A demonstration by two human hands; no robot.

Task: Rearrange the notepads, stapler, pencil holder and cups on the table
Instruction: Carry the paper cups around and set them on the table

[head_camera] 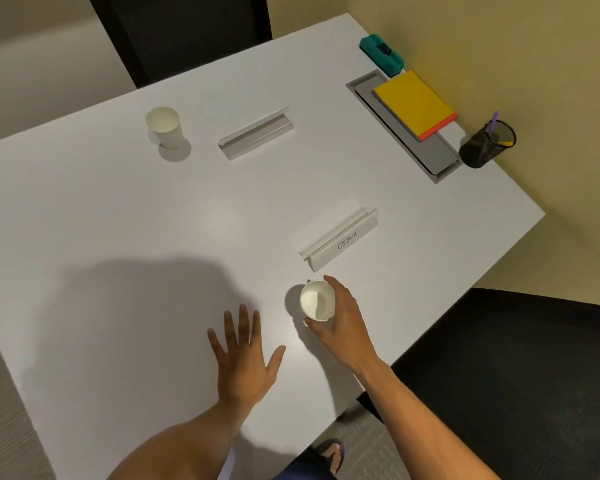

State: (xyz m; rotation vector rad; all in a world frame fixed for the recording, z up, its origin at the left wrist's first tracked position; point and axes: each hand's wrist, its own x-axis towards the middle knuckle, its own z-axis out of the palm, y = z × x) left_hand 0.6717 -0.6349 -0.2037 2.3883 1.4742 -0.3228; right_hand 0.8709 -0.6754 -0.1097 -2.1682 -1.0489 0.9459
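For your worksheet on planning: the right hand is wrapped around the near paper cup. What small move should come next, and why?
Probably lift the near paper cup straight up. The right hand already has fingers and thumb around its rim, and the name card holder stands just behind it, so sliding forward risks a bump. The left hand lies flat, free.

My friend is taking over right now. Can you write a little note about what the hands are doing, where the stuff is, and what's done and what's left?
Left hand: open, flat on the white table, holding nothing.
Right hand: curled around the near paper cup, which is upright by the name card holder.
Second cup: upright at the far left.
Along the wall side: teal stapler, yellow notepad lying on the grey cable tray, mesh pencil holder.
Done: cannot tell from here.
Left: place this cup, then the rest.
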